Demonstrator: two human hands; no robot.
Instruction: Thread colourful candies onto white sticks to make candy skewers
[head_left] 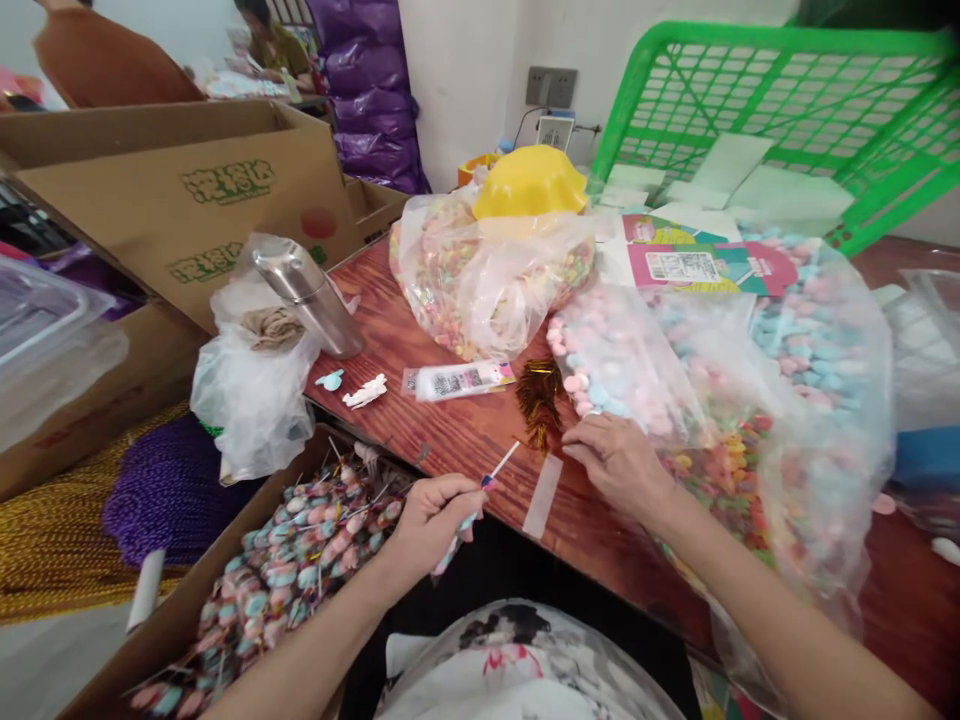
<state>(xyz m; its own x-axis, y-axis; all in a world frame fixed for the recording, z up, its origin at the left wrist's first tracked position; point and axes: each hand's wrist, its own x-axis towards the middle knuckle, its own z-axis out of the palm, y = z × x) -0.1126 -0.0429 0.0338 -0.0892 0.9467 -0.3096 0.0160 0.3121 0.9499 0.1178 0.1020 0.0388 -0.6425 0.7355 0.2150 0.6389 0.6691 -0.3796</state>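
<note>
My left hand [435, 520] is closed around a pink-and-blue marshmallow pop [463, 533] in a clear wrapper. Its white stick [504, 462] points up and away from me, and most of the candy is hidden by my fingers. Just right of a bundle of gold twist ties [538, 400], my right hand [619, 460] has its thumb and fingers drawn together at the table's edge. What they hold, if anything, cannot be made out. A strip of clear tape [543, 497] lies on the table between the hands.
An open carton [225, 590] of finished pops stands lower left. Bags of pink-and-blue marshmallows [810, 340] and gummy candies [450, 270] cover the table's back and right. A steel flask [311, 300], a yellow bowl [531, 183] and a green basket [622, 110] stand farther off. Two people sit behind.
</note>
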